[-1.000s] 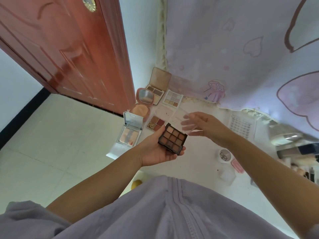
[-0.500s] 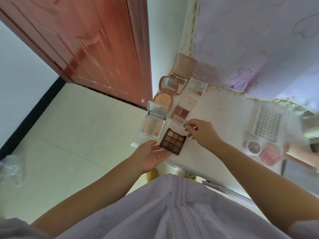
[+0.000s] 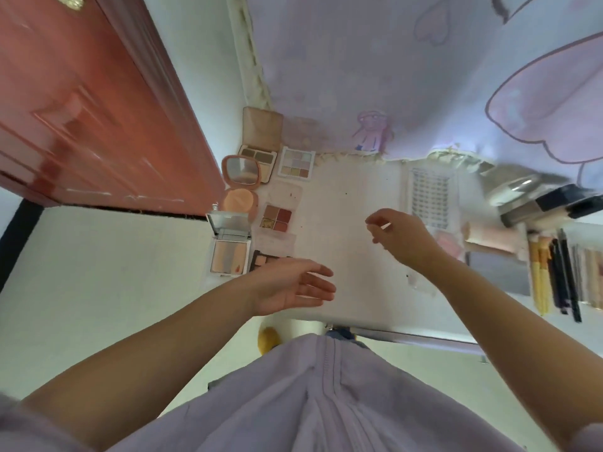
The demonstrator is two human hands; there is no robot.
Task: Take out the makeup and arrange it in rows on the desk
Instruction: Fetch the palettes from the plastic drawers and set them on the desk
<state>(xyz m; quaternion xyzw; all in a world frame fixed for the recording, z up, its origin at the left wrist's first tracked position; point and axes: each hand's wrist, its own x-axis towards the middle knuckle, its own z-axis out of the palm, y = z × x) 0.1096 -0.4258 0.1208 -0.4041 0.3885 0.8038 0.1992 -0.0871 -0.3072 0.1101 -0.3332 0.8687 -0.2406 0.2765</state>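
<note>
The palettes stand in two short rows along the left edge of the white tabletop [image 3: 342,223], and I think this is on purpose: lined up from the far left corner toward the near edge, they leave the middle free for the next pieces. In the far left corner an open beige palette [image 3: 259,151] leans its lid against the curtain, with a pale nine-pan palette [image 3: 296,163] just beside it. Nearer come a round pink compact [image 3: 240,184] with its mirror up, a four-pan red-brown palette [image 3: 277,217], and a square silver compact [image 3: 230,247] close to the left edge. The dark palette [image 3: 261,260] lies last in the inner row, near the front edge; the left hand [image 3: 290,287] covers most of it from view. This hand hovers above the tabletop, palm turned up a little, its fingers spread and relaxed, holding nothing. The right hand [image 3: 403,236] hangs over the middle of the tabletop, its fingers loosely curled; I cannot see any object in them, though thumb and forefinger are close together. At the right edge lie brushes and pencils [image 3: 554,275] and a lash tray [image 3: 429,197], not yet sorted. My judgement is that the right hand should go there next.
</note>
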